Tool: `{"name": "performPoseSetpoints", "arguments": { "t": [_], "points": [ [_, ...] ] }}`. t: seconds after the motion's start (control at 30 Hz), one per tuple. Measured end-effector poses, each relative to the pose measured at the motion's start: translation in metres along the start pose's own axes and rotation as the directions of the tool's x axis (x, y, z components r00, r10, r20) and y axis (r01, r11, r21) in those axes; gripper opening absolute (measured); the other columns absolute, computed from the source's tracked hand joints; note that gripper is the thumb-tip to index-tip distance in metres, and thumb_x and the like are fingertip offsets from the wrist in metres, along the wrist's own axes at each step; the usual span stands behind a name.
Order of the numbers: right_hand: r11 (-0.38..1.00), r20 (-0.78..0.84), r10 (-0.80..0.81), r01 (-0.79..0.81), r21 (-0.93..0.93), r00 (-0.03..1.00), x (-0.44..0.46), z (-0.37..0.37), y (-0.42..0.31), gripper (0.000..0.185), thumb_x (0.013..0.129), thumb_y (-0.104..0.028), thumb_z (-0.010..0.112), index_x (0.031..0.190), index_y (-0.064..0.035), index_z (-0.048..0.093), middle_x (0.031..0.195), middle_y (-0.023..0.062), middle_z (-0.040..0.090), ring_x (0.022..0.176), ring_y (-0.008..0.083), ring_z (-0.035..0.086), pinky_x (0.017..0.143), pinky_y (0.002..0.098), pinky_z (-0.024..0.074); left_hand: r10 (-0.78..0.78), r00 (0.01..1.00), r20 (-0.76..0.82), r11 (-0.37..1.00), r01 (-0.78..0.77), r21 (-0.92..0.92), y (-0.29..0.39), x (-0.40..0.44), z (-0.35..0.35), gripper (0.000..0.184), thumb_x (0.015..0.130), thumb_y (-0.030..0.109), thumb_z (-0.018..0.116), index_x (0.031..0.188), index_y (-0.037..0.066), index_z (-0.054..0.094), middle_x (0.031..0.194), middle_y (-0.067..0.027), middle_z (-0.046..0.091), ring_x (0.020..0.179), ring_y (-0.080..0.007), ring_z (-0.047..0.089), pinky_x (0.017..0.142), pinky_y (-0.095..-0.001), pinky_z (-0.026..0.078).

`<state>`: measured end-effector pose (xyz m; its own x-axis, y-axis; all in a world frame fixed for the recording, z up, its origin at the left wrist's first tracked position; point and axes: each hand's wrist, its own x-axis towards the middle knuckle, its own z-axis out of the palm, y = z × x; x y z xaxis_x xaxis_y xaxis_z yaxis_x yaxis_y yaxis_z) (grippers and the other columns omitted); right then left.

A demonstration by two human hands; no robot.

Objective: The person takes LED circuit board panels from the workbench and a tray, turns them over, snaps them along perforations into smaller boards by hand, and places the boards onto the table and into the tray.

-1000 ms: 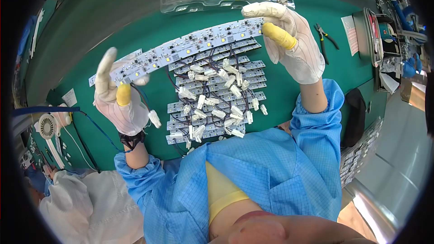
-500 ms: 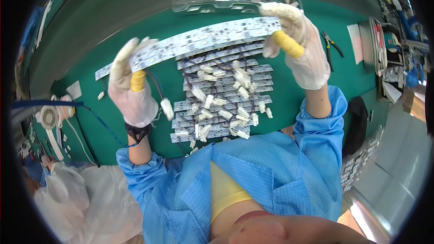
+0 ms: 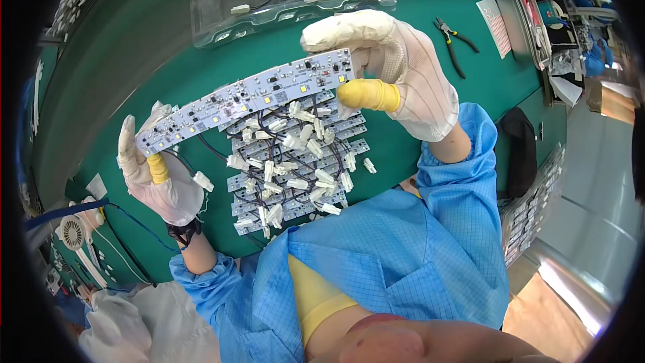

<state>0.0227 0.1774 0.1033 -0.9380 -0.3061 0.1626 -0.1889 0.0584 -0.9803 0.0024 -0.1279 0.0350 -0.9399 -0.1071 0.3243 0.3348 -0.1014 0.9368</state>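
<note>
A long white LED circuit board (image 3: 245,97) is held up tilted above the bench, its chip-covered face towards me. My left hand (image 3: 164,185), gloved with a yellow-wrapped thumb, grips its lower left end. At the upper right end, my gloved right hand (image 3: 413,77) has its yellow-wrapped thumb on the front and its fingers around behind. Wires with a white connector (image 3: 203,181) hang beside my left hand. Below the held board lie rows of similar LED boards (image 3: 243,227), overlaid with dark wires and several white connectors (image 3: 314,148). The held board partly hides the far rows.
Beyond the boards stands a clear plastic tray (image 3: 235,32) with loose boards and connectors. Pliers (image 3: 457,47) lie at the right, near a paper sheet (image 3: 495,27) and a box (image 3: 531,27). A small fan (image 3: 74,232) and a person's white sleeve (image 3: 144,319) are at the left.
The board has swung to a steeper slant, its left end lower, and its face shows more plainly. Both hands keep hold of it. The whole view has shifted.
</note>
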Motion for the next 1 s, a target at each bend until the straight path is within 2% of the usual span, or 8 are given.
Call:
{"name": "performPoseSetpoints", "arguments": {
  "t": [0.37, 0.47, 0.57, 0.63, 0.67, 0.73, 0.83, 1.0],
  "points": [
    [0.998, 0.016, -0.061, 0.062, -0.020, 0.998, 0.000, -0.001, 0.004, 0.054, 0.074, -0.006, 0.074, 0.120, 0.0046, 0.049, 0.116, 0.0182, 0.058, 0.107, 0.0238, 0.058, 0.091, 0.0363, 0.0496, 0.032, 0.999, 0.034, 0.999, -0.032, 0.013, -0.004, 0.001, -0.012, 0.052, 0.089, 0.024, 0.062, 0.130, -0.001, 0.041, 0.110, -0.0227, 0.061, 0.108, -0.0331, 0.058, 0.100, -0.0441, 0.041],
    [0.997, 0.013, -0.065, 0.066, -0.036, 0.998, 0.000, 0.000, 0.005, 0.053, 0.076, -0.009, 0.073, 0.121, 0.0042, 0.049, 0.118, 0.0181, 0.057, 0.103, 0.0231, 0.059, 0.084, 0.0347, 0.0529, 0.016, 0.999, 0.033, 1.000, -0.016, -0.015, -0.003, -0.001, -0.010, 0.051, 0.090, 0.022, 0.060, 0.131, -0.001, 0.040, 0.110, -0.0223, 0.061, 0.111, -0.0336, 0.057, 0.100, -0.0444, 0.041],
    [0.998, -0.041, 0.050, -0.051, -0.046, 0.998, 0.004, 0.000, -0.002, 0.039, 0.087, -0.025, 0.063, 0.115, 0.0017, 0.054, 0.096, 0.0131, 0.064, 0.074, 0.0147, 0.062, 0.060, 0.0245, 0.0509, 0.031, 0.999, 0.037, 0.995, -0.028, -0.091, 0.002, -0.001, -0.005, 0.044, 0.090, 0.020, 0.059, 0.126, -0.002, 0.045, 0.109, -0.0221, 0.062, 0.100, -0.0324, 0.062, 0.092, -0.0427, 0.047],
    [0.978, -0.151, 0.183, -0.195, -0.069, 0.971, 0.009, 0.003, 0.004, 0.039, 0.094, -0.038, 0.051, 0.102, -0.0009, 0.059, 0.069, 0.0050, 0.064, 0.050, 0.0072, 0.055, 0.047, 0.0179, 0.0418, -0.065, 0.973, 0.223, 0.998, 0.058, 0.035, 0.005, 0.001, -0.014, 0.036, 0.091, 0.019, 0.058, 0.118, -0.003, 0.051, 0.106, -0.0234, 0.062, 0.082, -0.0297, 0.067, 0.081, -0.0399, 0.053],
    [0.969, -0.183, 0.206, -0.226, -0.096, 0.961, 0.010, 0.000, 0.014, 0.041, 0.095, -0.041, 0.048, 0.096, -0.0010, 0.059, 0.065, 0.0041, 0.063, 0.047, 0.0059, 0.053, 0.044, 0.0187, 0.0402, -0.093, 0.990, 0.102, 0.984, 0.107, -0.140, 0.004, -0.008, -0.002, 0.029, 0.091, 0.018, 0.058, 0.108, -0.005, 0.056, 0.103, -0.0240, 0.063, 0.070, -0.0269, 0.067, 0.072, -0.0364, 0.055],
    [0.941, -0.217, 0.315, -0.334, -0.054, 0.924, 0.015, -0.001, 0.016, 0.044, 0.095, -0.042, 0.046, 0.092, -0.0010, 0.058, 0.062, 0.0036, 0.061, 0.045, 0.0059, 0.051, 0.043, 0.0188, 0.0394, -0.097, 0.977, 0.190, 0.987, 0.119, -0.105, -0.001, -0.009, -0.007, 0.026, 0.091, 0.017, 0.058, 0.104, -0.006, 0.056, 0.102, -0.0240, 0.063, 0.073, -0.0268, 0.067, 0.072, -0.0350, 0.054],
    [0.958, -0.162, 0.129, -0.165, -0.236, 0.978, 0.016, -0.007, 0.027, 0.029, 0.094, -0.026, 0.047, 0.092, 0.0006, 0.058, 0.061, 0.0036, 0.060, 0.044, 0.0065, 0.050, 0.044, 0.0190, 0.0389, -0.106, 0.988, 0.116, 0.991, 0.096, 0.089, -0.001, -0.009, -0.007, 0.026, 0.092, 0.017, 0.058, 0.105, -0.005, 0.057, 0.100, -0.0208, 0.065, 0.077, -0.0253, 0.067, 0.073, -0.0323, 0.053],
    [0.979, -0.033, 0.162, -0.165, -0.118, 0.986, 0.012, 0.002, 0.007, 0.026, 0.091, -0.024, 0.051, 0.092, 0.0014, 0.057, 0.065, 0.0060, 0.059, 0.046, 0.0092, 0.054, 0.044, 0.0190, 0.0408, -0.048, 0.997, 0.054, 0.895, 0.019, 0.446, -0.008, 0.001, -0.009, 0.023, 0.093, 0.015, 0.056, 0.105, -0.004, 0.062, 0.096, -0.0122, 0.067, 0.079, -0.0165, 0.064, 0.074, -0.0267, 0.049]
  ]
}}
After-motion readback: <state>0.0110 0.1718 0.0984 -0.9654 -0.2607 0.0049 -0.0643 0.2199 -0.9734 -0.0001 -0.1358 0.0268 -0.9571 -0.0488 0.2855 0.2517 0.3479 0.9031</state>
